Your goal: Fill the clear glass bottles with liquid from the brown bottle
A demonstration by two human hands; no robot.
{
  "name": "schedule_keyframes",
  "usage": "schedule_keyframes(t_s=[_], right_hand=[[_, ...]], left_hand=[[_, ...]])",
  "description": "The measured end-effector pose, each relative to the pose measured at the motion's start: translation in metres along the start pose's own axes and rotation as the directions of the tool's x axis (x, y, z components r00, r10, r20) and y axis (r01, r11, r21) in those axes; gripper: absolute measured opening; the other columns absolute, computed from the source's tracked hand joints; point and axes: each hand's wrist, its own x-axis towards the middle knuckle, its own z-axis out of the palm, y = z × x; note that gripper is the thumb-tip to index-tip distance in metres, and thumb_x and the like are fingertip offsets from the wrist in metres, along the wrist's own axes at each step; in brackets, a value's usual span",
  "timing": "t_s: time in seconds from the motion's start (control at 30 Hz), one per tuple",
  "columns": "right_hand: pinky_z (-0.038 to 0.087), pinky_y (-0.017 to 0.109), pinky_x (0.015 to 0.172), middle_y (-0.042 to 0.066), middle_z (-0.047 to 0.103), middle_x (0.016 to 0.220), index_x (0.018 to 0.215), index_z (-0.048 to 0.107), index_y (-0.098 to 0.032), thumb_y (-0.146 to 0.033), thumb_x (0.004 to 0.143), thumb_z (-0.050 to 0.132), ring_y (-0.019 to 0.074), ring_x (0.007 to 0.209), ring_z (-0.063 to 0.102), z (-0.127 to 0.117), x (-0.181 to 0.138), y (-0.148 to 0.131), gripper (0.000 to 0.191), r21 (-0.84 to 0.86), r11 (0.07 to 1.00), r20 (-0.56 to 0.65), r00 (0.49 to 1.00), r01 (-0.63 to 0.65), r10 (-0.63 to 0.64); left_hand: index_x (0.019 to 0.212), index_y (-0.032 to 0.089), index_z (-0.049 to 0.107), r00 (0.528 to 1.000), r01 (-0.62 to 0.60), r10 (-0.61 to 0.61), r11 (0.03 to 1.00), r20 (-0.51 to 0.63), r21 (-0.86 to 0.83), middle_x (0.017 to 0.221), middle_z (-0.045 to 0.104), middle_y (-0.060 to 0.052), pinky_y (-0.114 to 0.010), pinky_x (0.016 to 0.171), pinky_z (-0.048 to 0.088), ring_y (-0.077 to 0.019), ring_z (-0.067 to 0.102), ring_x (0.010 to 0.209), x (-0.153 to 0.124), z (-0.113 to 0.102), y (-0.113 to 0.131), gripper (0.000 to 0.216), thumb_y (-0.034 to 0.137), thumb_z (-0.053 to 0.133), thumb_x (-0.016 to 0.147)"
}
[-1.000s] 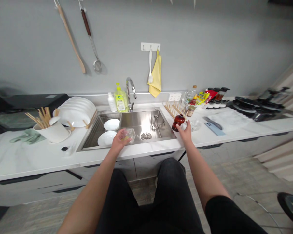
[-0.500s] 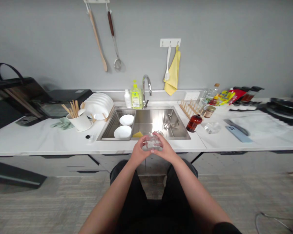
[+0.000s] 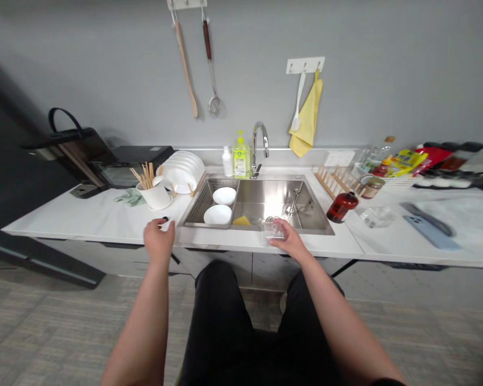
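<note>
My right hand (image 3: 288, 239) grips a clear, see-through container (image 3: 274, 230) from its right side, over the front edge of the sink (image 3: 247, 230). What the container holds, if anything, I cannot make out. On the left, my left hand (image 3: 158, 239) is at a small black-topped item (image 3: 166, 218) on the counter, with thumb and forefinger apart around it. Most of that item is hidden by the fingers or too small to tell. A yellow sponge-like piece (image 3: 242, 221) lies in the sink, and two white bowls (image 3: 218, 215) sit in its left part.
Behind the sink stand a tap (image 3: 260, 145), a green soap bottle (image 3: 240, 158) and a white bottle (image 3: 227, 162). Left are a chopstick holder (image 3: 156, 196), plates (image 3: 184, 170) and a green cloth (image 3: 129, 198). Right are an amber bottle (image 3: 342, 207), a clear container (image 3: 376, 216) and a phone (image 3: 431, 232).
My left hand has let go of the clear container and moved left to the black-topped item. My right hand keeps the container. The view has shifted left.
</note>
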Motion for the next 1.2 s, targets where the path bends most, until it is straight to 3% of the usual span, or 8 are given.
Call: schedule_keyframes(t_s=[0.2, 0.37, 0.5, 0.57, 0.67, 0.77, 1.0, 1.2], right_hand=[[0.068, 0.046, 0.100, 0.014, 0.078, 0.144, 0.143, 0.067, -0.028, -0.051, 0.072, 0.106, 0.0329, 0.128, 0.079, 0.005, -0.006, -0.004, 0.085, 0.014, 1.000, 0.024, 1.000, -0.001, 0.000], [0.068, 0.040, 0.095, 0.014, 0.078, 0.146, 0.144, 0.068, -0.027, -0.047, 0.068, 0.108, 0.0318, 0.130, 0.079, 0.007, -0.008, -0.010, 0.088, -0.004, 1.000, 0.010, 1.000, -0.006, 0.006], [0.067, 0.041, 0.095, 0.014, 0.080, 0.143, 0.144, 0.069, -0.025, -0.044, 0.065, 0.108, 0.0327, 0.131, 0.079, 0.015, -0.014, -0.014, 0.090, -0.041, 0.999, -0.028, 1.000, -0.012, 0.011], [0.068, 0.043, 0.095, 0.013, 0.080, 0.142, 0.145, 0.069, -0.026, -0.044, 0.066, 0.108, 0.0322, 0.126, 0.080, 0.023, -0.023, -0.019, 0.091, -0.057, 0.998, -0.076, 0.997, -0.025, 0.020], [0.069, 0.047, 0.099, 0.014, 0.080, 0.142, 0.148, 0.066, -0.026, -0.045, 0.068, 0.108, 0.0339, 0.127, 0.080, 0.038, -0.042, -0.032, 0.093, -0.069, 0.997, -0.156, 0.988, -0.023, 0.012], [0.070, 0.051, 0.103, 0.014, 0.081, 0.141, 0.148, 0.066, -0.027, -0.045, 0.070, 0.109, 0.0367, 0.133, 0.079, 0.047, -0.063, -0.049, 0.091, -0.128, 0.992, -0.180, 0.983, 0.016, -0.039], [0.072, 0.056, 0.101, 0.013, 0.080, 0.144, 0.146, 0.071, -0.029, -0.042, 0.072, 0.109, 0.0350, 0.113, 0.084, 0.038, -0.091, -0.086, 0.084, -0.342, 0.938, -0.155, 0.981, 0.058, -0.117], [0.066, 0.061, 0.116, 0.013, 0.080, 0.146, 0.149, 0.074, -0.032, -0.035, 0.071, 0.110, 0.0390, 0.121, 0.082, 0.047, -0.105, -0.118, 0.087, -0.469, 0.870, -0.063, 0.976, 0.154, -0.207]], left_hand=[[0.104, 0.023, 0.061, 0.996, -0.011, 0.004, 0.996, 0.084, 0.085, 0.086, 0.056, -0.004, -0.056, 0.107, 0.048, -0.0379, 0.059, 0.110, 0.013, 0.000, -0.013, 0.042, 0.052, 0.084, 0.083], [0.104, 0.022, 0.065, 0.995, 0.021, -0.027, 0.998, 0.093, 0.062, 0.086, 0.062, -0.006, -0.054, 0.102, 0.051, -0.0365, 0.063, 0.103, 0.010, 0.001, -0.003, 0.029, 0.041, 0.078, 0.086], [0.116, 0.020, 0.072, 0.998, -0.041, 0.043, 0.997, 0.042, -0.064, 0.109, 0.076, -0.012, -0.053, 0.107, 0.055, -0.0359, 0.069, 0.107, -0.021, -0.012, 0.036, 0.038, 0.052, 0.071, 0.095], [0.120, 0.020, 0.076, 0.979, -0.142, 0.179, 0.944, 0.099, -0.298, 0.111, 0.079, -0.011, -0.048, 0.103, 0.058, -0.0327, 0.072, 0.104, -0.052, -0.021, 0.071, 0.042, 0.056, 0.070, 0.099], [0.119, 0.022, 0.082, 0.866, -0.225, 0.428, 0.796, 0.259, -0.561, 0.107, 0.082, -0.008, -0.040, 0.089, 0.059, -0.0263, 0.072, 0.091, -0.101, -0.036, 0.128, 0.038, 0.056, 0.073, 0.103], [0.116, 0.023, 0.085, 0.771, -0.226, 0.542, 0.724, 0.334, -0.652, 0.101, 0.084, -0.006, -0.037, 0.082, 0.059, -0.0236, 0.071, 0.084, -0.132, -0.046, 0.167, 0.033, 0.052, 0.075, 0.104], [0.109, 0.023, 0.086, 0.676, -0.286, 0.623, 0.714, 0.393, -0.639, 0.092, 0.084, -0.007, -0.035, 0.069, 0.057, -0.0243, 0.073, 0.078, -0.134, -0.056, 0.194, 0.031, 0.051, 0.077, 0.100], [0.100, 0.025, 0.085, 0.434, -0.504, 0.747, 0.665, 0.504, -0.551, 0.081, 0.079, -0.006, -0.037, 0.069, 0.052, -0.0258, 0.071, 0.070, -0.142, -0.075, 0.225, 0.023, 0.047, 0.078, 0.102]])
